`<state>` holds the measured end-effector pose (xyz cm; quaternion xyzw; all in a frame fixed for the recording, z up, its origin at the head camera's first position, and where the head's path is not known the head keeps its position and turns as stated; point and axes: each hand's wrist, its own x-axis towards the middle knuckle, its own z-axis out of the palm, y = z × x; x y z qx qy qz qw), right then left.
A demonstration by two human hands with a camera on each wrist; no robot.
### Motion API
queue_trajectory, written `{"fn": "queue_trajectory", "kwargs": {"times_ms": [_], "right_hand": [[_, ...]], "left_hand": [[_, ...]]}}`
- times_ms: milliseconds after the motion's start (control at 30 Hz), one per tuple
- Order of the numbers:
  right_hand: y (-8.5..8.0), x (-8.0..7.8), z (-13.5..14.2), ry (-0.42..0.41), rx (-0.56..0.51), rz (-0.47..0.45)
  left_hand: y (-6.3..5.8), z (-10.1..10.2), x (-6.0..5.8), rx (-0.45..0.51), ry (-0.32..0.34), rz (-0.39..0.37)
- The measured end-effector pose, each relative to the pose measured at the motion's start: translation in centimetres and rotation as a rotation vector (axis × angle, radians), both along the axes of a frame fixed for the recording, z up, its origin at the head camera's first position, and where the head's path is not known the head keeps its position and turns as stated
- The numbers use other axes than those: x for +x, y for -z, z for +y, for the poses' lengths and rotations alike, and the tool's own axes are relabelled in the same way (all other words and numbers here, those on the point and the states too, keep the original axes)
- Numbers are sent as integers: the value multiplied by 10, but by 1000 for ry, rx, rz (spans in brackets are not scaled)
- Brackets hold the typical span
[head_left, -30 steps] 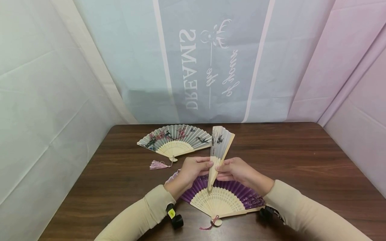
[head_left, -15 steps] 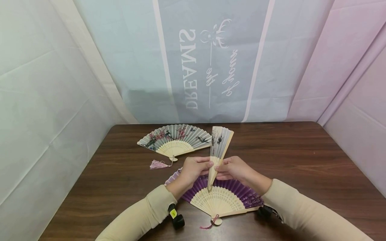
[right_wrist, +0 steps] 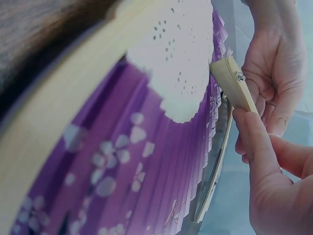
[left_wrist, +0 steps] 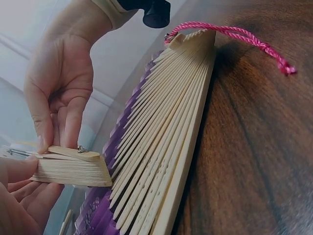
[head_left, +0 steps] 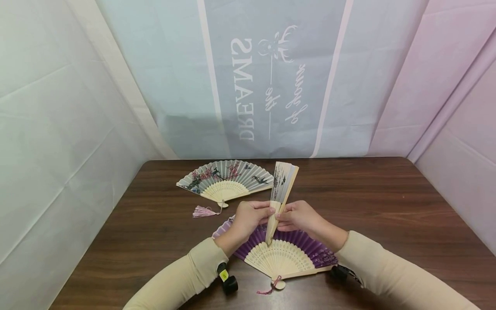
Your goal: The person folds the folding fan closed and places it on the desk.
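Observation:
Both hands pinch one nearly folded hand fan [head_left: 282,183], pale grey with dark printing and light wooden ribs, held upright over the table. My left hand [head_left: 252,217] grips its left side with thumb and fingers. On the other side my right hand [head_left: 302,217] pinches the outer rib. In the left wrist view the fan's stacked ribs [left_wrist: 73,169] and metal pivot show between the hands. Beneath lies a spread purple fan [head_left: 284,258] with pierced ribs and a pink cord; the forearms partly hide it. White blossoms mark its purple cloth [right_wrist: 132,161].
Behind and to the left, a spread grey fan [head_left: 226,181] with pink blossoms and birds lies on the dark wooden table [head_left: 387,206], its pink tassel [head_left: 204,211] trailing. A printed cloth backdrop [head_left: 283,86] hangs behind the table's far edge.
The held fan has narrowed, its right edge drawing in toward the left as its folds come together. The two fans on the table have stayed in place.

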<state>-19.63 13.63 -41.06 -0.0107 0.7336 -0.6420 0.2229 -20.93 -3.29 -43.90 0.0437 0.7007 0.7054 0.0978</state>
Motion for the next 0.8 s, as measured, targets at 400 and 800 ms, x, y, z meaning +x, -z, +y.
{"fn": "queue_trajectory", "kwargs": {"times_ms": [400,800], "right_hand": [[-1,1,0,0,17,12],[-4,-3,1,38,13,29]], "left_hand": [[-3,2,2,-9,8,36],[-7,3,0,-30,3,31]]}}
